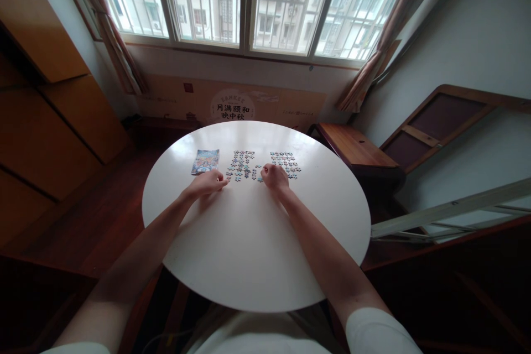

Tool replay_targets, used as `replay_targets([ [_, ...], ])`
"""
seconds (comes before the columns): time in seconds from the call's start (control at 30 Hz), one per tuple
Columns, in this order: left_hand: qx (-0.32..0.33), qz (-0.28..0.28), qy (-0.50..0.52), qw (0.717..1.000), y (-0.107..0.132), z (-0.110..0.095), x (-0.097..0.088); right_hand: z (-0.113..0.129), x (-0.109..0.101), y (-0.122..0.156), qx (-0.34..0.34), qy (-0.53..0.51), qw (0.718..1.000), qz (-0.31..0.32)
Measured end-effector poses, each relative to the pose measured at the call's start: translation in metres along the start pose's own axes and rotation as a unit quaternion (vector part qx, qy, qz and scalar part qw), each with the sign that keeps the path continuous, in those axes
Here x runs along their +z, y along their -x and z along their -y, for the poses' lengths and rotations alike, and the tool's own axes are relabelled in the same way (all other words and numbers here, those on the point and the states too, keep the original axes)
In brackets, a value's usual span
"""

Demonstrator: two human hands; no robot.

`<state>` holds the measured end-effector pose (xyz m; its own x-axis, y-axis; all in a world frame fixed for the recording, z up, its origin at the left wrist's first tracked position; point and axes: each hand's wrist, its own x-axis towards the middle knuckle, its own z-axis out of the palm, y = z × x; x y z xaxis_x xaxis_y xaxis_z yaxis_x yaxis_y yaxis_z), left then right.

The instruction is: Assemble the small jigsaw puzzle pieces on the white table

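Note:
Small jigsaw puzzle pieces (239,167) lie loosely on the white round table (253,243), between my two hands. A second group of pieces (284,158) sits in rough rows beyond and to the right of my right hand. My left hand (208,182) is closed at the near left side of the pieces, its fingertips by a piece at the edge. My right hand (274,176) is curled closed over the gap between the groups, hiding some pieces. Whatever either hand pinches is too small to make out. Beyond my left hand lies a colourful picture sheet (206,161).
Behind the table is a barred window (244,5) with curtains, above a printed cardboard panel (265,102). A low wooden side table (357,146) stands at the right, near a leaning framed panel (442,116). Wooden cabinets (50,144) line the left.

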<state>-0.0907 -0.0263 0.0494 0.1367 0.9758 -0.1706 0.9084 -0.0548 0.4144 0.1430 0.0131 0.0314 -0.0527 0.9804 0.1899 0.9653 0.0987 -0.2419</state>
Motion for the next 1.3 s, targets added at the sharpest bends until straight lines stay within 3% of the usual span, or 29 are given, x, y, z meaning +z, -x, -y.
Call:
replay_targets([
  [1.3,0.006,0.003,0.001,1.0,-0.0015,0.0015,0.0009,0.0029,-0.0058,0.0033,0.004,-0.002,1.0,0.008],
])
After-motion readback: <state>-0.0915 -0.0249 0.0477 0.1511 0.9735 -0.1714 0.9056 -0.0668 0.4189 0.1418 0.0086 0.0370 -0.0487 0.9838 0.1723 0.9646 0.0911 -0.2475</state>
